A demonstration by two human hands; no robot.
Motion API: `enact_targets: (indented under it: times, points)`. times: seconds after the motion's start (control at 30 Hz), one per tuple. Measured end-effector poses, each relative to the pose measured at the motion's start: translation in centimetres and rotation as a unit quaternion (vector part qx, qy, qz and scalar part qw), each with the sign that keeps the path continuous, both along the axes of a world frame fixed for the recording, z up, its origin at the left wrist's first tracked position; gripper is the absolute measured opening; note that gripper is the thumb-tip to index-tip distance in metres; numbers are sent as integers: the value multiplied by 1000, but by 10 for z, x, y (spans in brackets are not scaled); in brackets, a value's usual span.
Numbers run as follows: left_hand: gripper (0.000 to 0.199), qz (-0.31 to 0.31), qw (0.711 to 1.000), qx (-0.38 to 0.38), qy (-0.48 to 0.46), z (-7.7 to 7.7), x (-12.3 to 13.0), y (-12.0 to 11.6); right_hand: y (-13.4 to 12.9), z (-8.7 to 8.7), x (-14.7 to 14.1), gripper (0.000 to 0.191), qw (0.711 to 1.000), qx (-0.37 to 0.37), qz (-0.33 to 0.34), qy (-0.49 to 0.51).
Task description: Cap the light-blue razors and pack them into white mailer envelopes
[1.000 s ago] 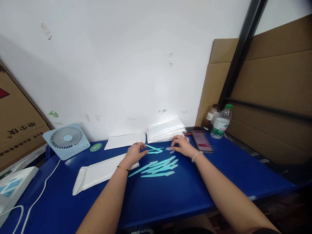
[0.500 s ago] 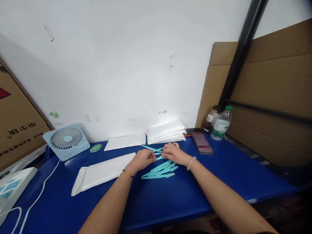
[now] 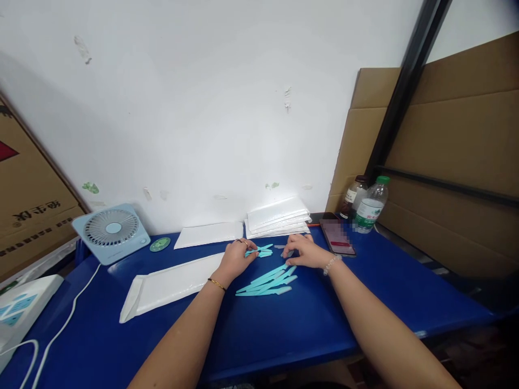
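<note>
My left hand (image 3: 239,259) is closed, thumb against fingers, on a few turquoise eyebrow razors (image 3: 264,252) that stick out to its right. To the right, my right hand (image 3: 305,252) is bent down to the table with thumb and fingers apart. By its fingertips lies a small translucent strip (image 3: 279,247), perhaps a blade cover; another clear bit is partly hidden under the fingers. Below both hands, several more turquoise razors (image 3: 263,290) lie fanned on the blue table (image 3: 316,329), the top one's end close to my right thumb.
A white padded mailer (image 3: 174,286) lies left of my left hand, another (image 3: 208,235) behind it. A stack of mailers (image 3: 278,216) stands by the wall. Around are a phone (image 3: 338,237), two bottles (image 3: 368,210), a blue fan (image 3: 111,232), a green disc (image 3: 160,245) and a power strip (image 3: 24,308).
My hands have moved apart; the right one has shifted right, away from the razors by my left hand. The translucent strip now shows between them. The fanned razors lie as before.
</note>
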State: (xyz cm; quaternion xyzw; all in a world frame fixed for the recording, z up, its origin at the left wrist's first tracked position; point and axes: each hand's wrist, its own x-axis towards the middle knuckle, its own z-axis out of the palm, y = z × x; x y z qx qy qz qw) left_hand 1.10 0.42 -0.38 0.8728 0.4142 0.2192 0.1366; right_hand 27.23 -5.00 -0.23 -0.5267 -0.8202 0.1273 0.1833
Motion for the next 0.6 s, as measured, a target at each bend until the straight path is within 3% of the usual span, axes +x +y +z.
enact_targets:
  times: [0.27,0.37,0.5,0.6]
  points:
    - [23,-104,990,26,90,2,11,-18,0,0,-15,13,1000,-18,19,-11]
    - [22,-81,989,42,112,3,11,-14,1,1,-15,10,1000,9,12,1]
    - [26,5,994,57,93,6,0,-2,3,2,-3,13,998,46,-47,11]
    - [23,38,995,47,79,4,-8,5,1,5,7,19,997,33,-57,34]
